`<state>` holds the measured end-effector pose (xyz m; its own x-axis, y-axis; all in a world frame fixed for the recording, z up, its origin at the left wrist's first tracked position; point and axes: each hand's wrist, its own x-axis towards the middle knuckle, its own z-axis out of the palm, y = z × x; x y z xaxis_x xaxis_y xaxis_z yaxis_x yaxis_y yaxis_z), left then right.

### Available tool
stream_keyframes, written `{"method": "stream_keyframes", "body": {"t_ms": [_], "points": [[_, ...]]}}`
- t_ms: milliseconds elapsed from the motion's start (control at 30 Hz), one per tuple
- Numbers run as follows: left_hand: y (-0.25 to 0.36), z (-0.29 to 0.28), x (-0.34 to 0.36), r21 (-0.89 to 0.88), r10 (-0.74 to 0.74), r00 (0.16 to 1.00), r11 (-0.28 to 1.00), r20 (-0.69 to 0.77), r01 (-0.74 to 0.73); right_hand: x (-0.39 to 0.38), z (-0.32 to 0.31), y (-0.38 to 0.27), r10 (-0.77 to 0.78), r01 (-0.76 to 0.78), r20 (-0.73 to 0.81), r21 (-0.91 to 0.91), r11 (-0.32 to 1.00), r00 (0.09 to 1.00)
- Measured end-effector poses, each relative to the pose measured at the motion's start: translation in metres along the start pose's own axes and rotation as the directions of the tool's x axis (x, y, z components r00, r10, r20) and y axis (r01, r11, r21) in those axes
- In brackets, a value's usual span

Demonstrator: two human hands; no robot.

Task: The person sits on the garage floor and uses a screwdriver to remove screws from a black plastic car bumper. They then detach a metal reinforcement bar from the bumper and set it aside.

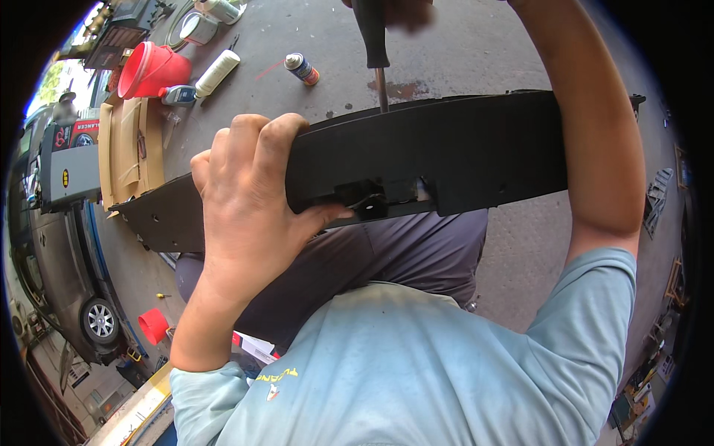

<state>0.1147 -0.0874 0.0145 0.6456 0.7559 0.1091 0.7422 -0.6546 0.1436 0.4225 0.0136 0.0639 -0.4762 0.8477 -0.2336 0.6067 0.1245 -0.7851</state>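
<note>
Black panel (461, 149) lies across the lap, left hand (249, 197) clamped over its edge; right hand (394, 11) grips a screwdriver (374, 44). Spray can (301, 68) and red bucket (149, 70) sit beyond.

We are seeing a grey concrete floor (476, 44) lying in bright daylight, with a dark wet stain (401, 89) on it. At the left edge a grey car (59, 260) is standing, and a red bucket (152, 68) is lying near the far-left corner.
</note>
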Motion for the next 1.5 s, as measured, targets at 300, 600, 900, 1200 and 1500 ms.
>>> {"method": "stream_keyframes", "body": {"t_ms": [300, 600, 900, 1200, 1500], "points": [[0.033, 0.005, 0.003, -0.026, 0.087, 0.981, 0.995, -0.174, -0.093, 0.004, 0.004, -0.007, 0.118, -0.115, 0.041, -0.076, 0.990, 0.992], [0.049, 0.030, 0.011, -0.026, -0.018, 0.989, 1.000, -0.145, 0.015, -0.007, 0.011, -0.006, 0.043, -0.040, 0.043, -0.082, 0.996, 0.998], [0.025, 0.041, -0.009, -0.074, 0.127, 0.893, 0.982, -0.432, -0.175, 0.006, 0.004, 0.005, 0.019, -0.010, 0.153, -0.055, 0.998, 0.988], [0.005, 0.053, -0.061, 0.152, 0.283, 0.865, 0.959, -0.414, -0.241, 0.000, 0.010, -0.013, 0.106, -0.088, 0.129, -0.137, 0.987, 0.986], [0.028, 0.072, -0.036, 0.158, 0.277, 0.855, 0.960, -0.439, -0.229, -0.006, 0.006, -0.004, 0.000, 0.023, 0.162, -0.139, 0.990, 0.987]]}}
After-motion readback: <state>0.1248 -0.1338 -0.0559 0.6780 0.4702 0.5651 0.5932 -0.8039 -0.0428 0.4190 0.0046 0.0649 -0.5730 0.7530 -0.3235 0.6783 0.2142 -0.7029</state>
